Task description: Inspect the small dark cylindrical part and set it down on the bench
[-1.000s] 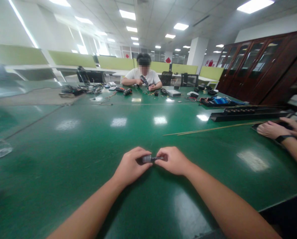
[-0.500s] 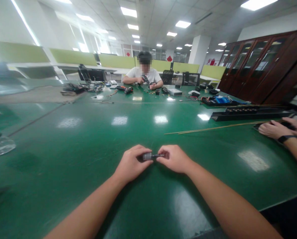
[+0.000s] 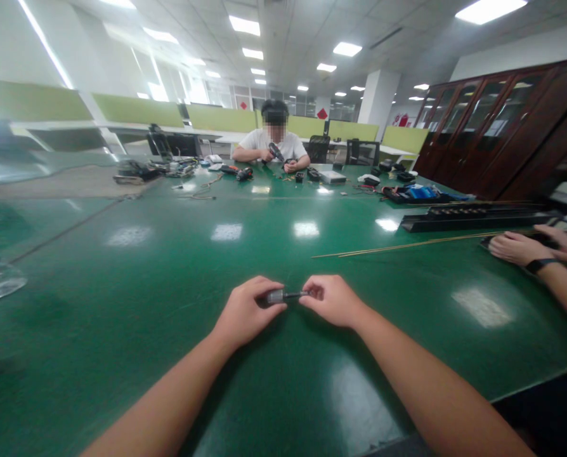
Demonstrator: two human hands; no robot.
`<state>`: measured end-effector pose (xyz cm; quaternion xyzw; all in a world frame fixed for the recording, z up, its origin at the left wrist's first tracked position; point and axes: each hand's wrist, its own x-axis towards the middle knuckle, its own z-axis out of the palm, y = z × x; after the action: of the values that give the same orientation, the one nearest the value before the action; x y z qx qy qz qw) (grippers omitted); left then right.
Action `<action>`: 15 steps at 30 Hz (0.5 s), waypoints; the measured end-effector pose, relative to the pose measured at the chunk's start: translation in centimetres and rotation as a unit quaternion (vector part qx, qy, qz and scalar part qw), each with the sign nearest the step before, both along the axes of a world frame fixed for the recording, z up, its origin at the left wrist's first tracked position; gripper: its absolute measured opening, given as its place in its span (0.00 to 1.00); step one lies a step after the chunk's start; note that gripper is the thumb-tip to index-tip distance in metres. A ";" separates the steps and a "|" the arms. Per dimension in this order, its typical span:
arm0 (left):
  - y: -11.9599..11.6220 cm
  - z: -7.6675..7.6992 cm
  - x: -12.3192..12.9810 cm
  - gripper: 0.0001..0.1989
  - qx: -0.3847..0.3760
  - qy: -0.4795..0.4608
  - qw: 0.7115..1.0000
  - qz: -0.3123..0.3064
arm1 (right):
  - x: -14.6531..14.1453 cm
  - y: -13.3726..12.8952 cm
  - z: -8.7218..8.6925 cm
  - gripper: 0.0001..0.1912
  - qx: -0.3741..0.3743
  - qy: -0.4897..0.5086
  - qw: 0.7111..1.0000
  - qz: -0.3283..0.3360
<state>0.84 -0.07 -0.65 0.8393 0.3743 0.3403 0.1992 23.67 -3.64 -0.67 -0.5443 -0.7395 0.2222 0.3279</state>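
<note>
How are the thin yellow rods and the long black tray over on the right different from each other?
The rods are slender and yellowish; the tray is black and much bulkier. The rods reach closer to the worn camera, while the tray sits farther across the table. Both are long and lie roughly crosswise in view.

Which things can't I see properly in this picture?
- Back end of the grey cylinder: head view, covered by the left hand.
- Far tip of the thin shaft: head view, hidden in the right hand.
- Dark thing at the right: head view, mostly under someone else's hands.
- Clear thing: head view, blurred, cut off by the left edge.
- Far-off little bits: head view, too small.
</note>
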 end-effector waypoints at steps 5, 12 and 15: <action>0.5 0.1 -0.4 0.13 -0.002 -0.003 1.000 0.011 | 0.1 0.0 0.1 0.06 0.021 0.030 0.999 -0.030; 1.9 -0.4 -0.5 0.23 -0.124 -0.124 0.975 0.133 | 0.7 0.6 0.1 0.13 0.043 0.141 0.982 -0.120; 2.8 -1.2 -0.5 0.32 -0.169 -0.222 0.952 0.128 | 0.5 0.8 -0.3 0.15 -0.007 0.145 0.986 -0.087</action>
<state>0.29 2.74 -1.85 0.6415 0.4766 0.4725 0.3716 24.21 -2.82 -0.95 -0.5705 -0.6328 0.2743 0.4459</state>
